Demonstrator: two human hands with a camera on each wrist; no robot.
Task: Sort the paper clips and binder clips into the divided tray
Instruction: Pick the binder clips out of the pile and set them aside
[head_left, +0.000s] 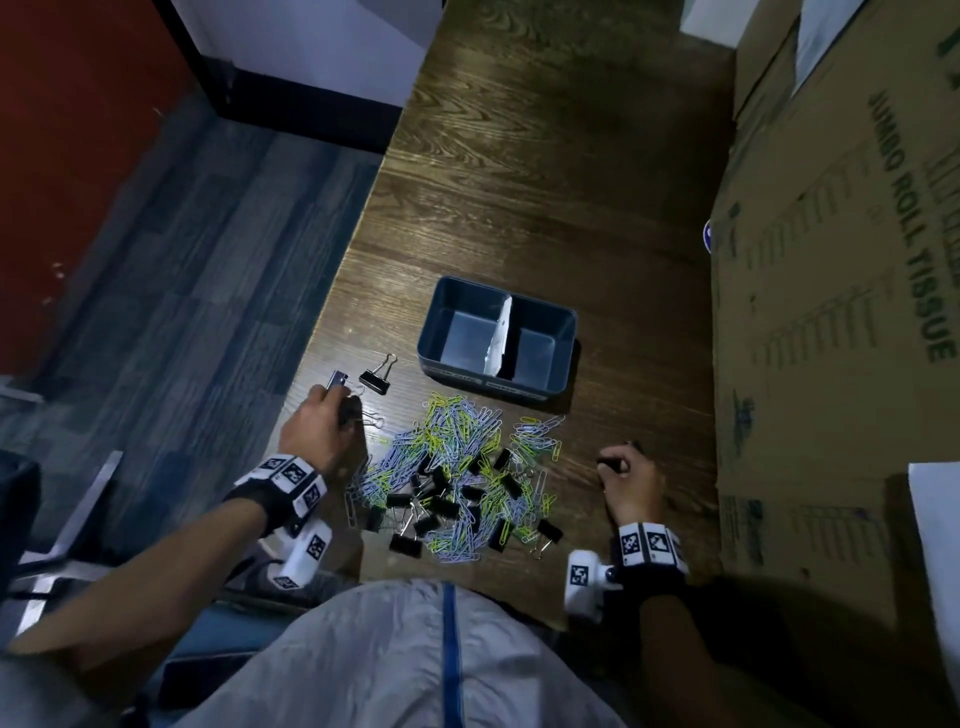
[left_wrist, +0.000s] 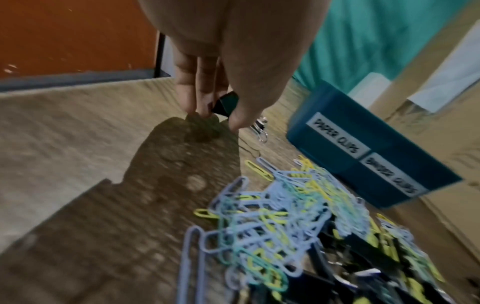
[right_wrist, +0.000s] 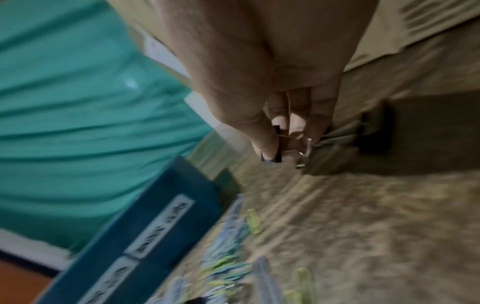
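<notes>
Paper clips (head_left: 457, 457) and binder clips lie mixed on the table (head_left: 519, 182), at 6 o'clock from the empty divided tray (head_left: 563, 317). Sorting looks barely begun: each hand's grip, left hand (head_left: 319, 428) and right hand (head_left: 631, 480), pinches a binder clip.

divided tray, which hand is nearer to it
Neither clearly; both hands sit at similar gaps from the divided tray. The left hand is off its near-left corner; the right hand is off its near-right corner.

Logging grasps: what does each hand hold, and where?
Left hand pinches a binder clip by its black body; right hand pinches another binder clip, body and wire handles.
</notes>
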